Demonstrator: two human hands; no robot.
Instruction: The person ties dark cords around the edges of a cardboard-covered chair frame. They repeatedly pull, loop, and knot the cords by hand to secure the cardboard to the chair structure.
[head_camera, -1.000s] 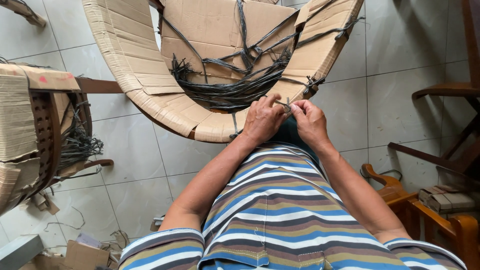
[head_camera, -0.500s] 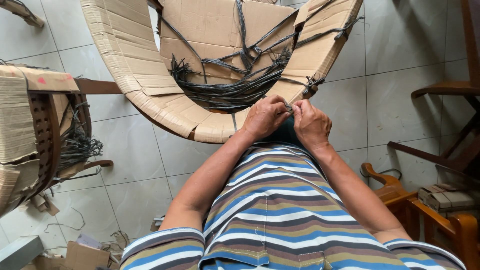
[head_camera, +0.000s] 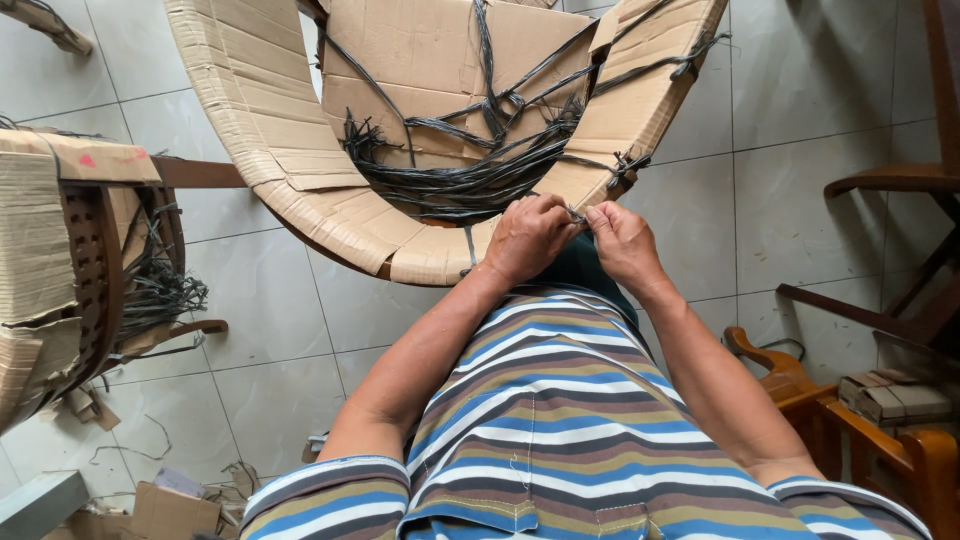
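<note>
Left hand (head_camera: 527, 237) and right hand (head_camera: 619, 240) are pinching a dark strap (head_camera: 574, 212) together, fingertips meeting, just before the cardboard-wrapped chair frame (head_camera: 300, 190).

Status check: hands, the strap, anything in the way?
Left hand and right hand together, pinching a dark strap. Strap at the rim of the cardboard-wrapped chair. Nothing blocking the hands.
</note>
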